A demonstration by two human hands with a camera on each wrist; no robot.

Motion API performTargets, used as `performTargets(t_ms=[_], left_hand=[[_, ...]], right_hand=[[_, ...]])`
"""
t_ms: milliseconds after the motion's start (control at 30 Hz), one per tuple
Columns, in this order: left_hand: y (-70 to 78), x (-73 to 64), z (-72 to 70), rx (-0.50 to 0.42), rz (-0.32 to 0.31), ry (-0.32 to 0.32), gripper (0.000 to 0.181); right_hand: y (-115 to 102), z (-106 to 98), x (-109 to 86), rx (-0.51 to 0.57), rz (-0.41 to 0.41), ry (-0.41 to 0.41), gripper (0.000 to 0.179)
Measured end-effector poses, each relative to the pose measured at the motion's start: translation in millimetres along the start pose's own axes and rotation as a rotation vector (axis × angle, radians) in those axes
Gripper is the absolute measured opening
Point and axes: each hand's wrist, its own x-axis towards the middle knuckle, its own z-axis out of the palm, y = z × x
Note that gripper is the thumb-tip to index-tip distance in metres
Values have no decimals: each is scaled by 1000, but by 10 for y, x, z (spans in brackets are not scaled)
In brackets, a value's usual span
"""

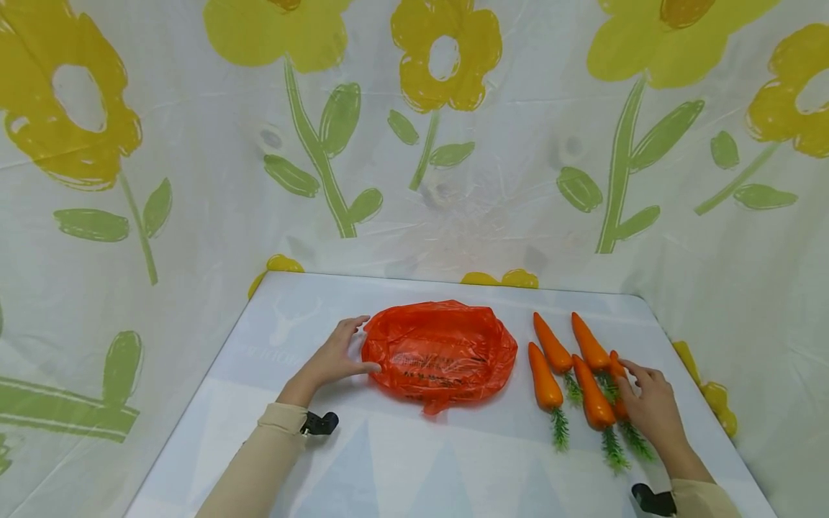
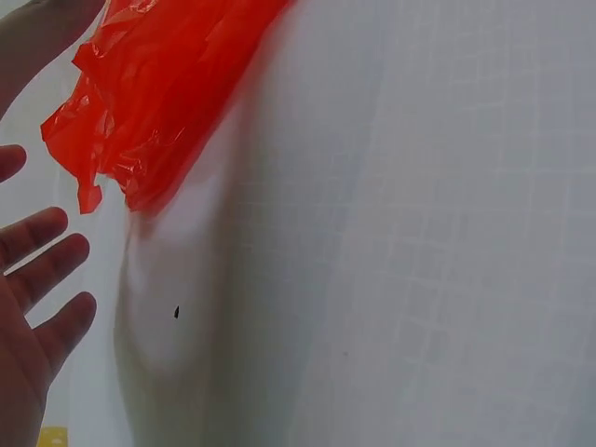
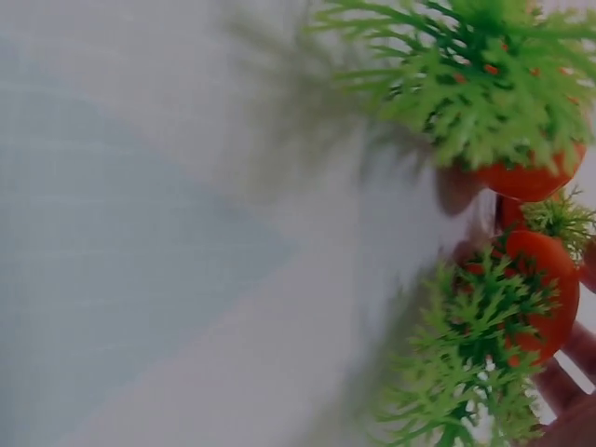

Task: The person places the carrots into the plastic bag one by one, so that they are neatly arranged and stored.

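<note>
A red plastic bag lies spread on the table with its mouth opened wide and dark print inside. My left hand is at its left edge, fingers and thumb apart; the left wrist view shows the bag beside spread fingers. Several orange toy carrots with green leafy tops lie to the right of the bag. At the rightmost carrot, my right hand reaches in with loosely bent fingers touching its side. Carrot leaves partly cover that hand in the right wrist view.
The white table has pale blue triangle prints. A curtain with yellow flowers hangs behind the table and at both sides. A black wrist device is strapped on the left arm, another on the right.
</note>
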Motion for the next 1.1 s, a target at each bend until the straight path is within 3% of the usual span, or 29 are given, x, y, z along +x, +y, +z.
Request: performTargets(t_ms=[233, 533, 833, 933, 1100], left_hand=[[5, 16, 47, 73, 24, -10, 108], [9, 29, 91, 76, 32, -24, 106], [-56, 40, 133, 97, 18, -42, 104], [-66, 40, 142, 94, 11, -39, 103], [-79, 35, 152, 105, 48, -25, 101]], right_hand=[[16, -33, -28, 73, 72, -69, 53], [117, -79, -42, 85, 44, -111, 57], [139, -204, -22, 118, 159, -278, 57], [159, -242, -9, 121, 161, -326, 58], [216, -264, 29, 156, 189, -412, 67]])
